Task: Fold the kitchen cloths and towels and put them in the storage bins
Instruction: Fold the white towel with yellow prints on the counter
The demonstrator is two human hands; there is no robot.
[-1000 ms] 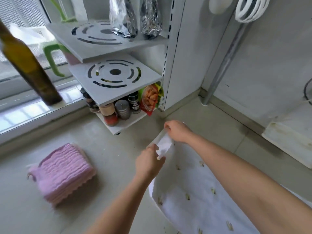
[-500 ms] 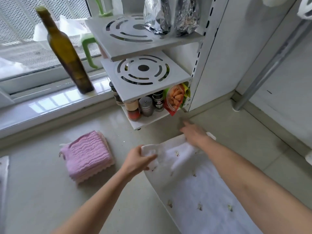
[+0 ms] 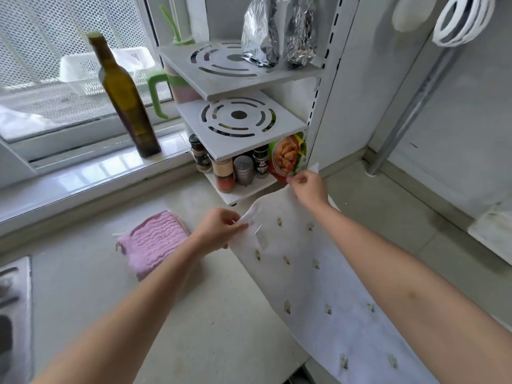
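While we leaned over the counter (image 3: 194, 314), our forearms reached in from its near edge, and a white cloth (image 3: 318, 286) with small printed motifs ran from the near right edge toward the far middle. At the near left edge a strip of stove (image 3: 13, 314) showed. Our left hand (image 3: 219, 231) pinched the cloth's far left corner between thumb and curled fingers, lifting it just off the counter. Left of that hand, close by but apart, lay a folded pink towel (image 3: 153, 242), flat on the counter about midway between the near and far edges. Our right hand (image 3: 307, 187) held the cloth's far right corner, fingers curled on the fabric, with the far hem drawn between the two hands. That hand sat just in front of a red and green snack bag (image 3: 288, 156) on the lowest tier of a white rack (image 3: 238, 120) at the counter's far edge. Spice jars (image 3: 235, 170) stood beside the bag on the same tier. Two foil bags (image 3: 277, 31) stood on the top tier, and a green-handled jug (image 3: 166, 90) was partly hidden behind the rack's left side. On the window sill at the far left stood a dark green bottle (image 3: 124, 101), upright. Beyond the glass sat a white basket (image 3: 83, 70). We saw no storage bin.
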